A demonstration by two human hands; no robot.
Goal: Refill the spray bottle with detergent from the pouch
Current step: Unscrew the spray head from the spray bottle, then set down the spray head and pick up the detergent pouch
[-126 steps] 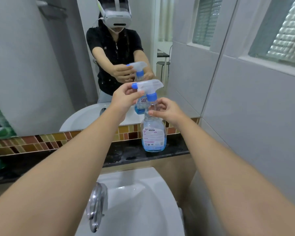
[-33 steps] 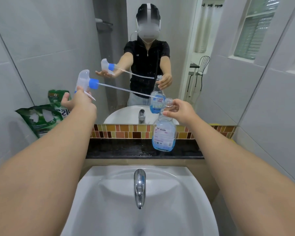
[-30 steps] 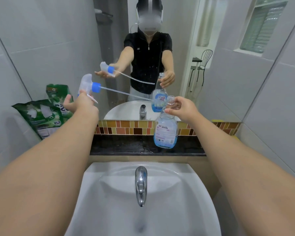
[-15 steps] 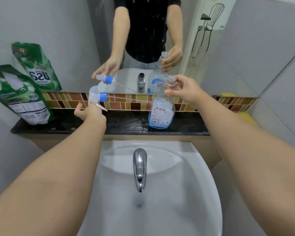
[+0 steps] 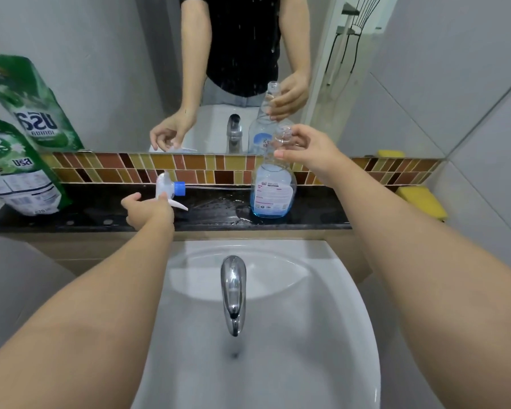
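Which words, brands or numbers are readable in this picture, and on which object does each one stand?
Green pouch: one large white brand word in a non-Latin script, which I cannot transcribe with certainty.
Green pouch, lower white panel: small print, a barcode and a number, all too blurred to read.
Pouch's reflection in the mirror: the same brand word, mirrored.
Spray bottle: white label with fine print, too small to read.
No other text is readable.

You face a white basin [image 5: 322, 335] with a chrome tap [image 5: 233, 290] at its centre. Behind it runs a wet black ledge [image 5: 101, 214] under a band of brown and amber mosaic tiles [image 5: 204, 168] — above that, a mirror [image 5: 115, 69]. Pale grey wall tiles [image 5: 469, 98] rise on your right.
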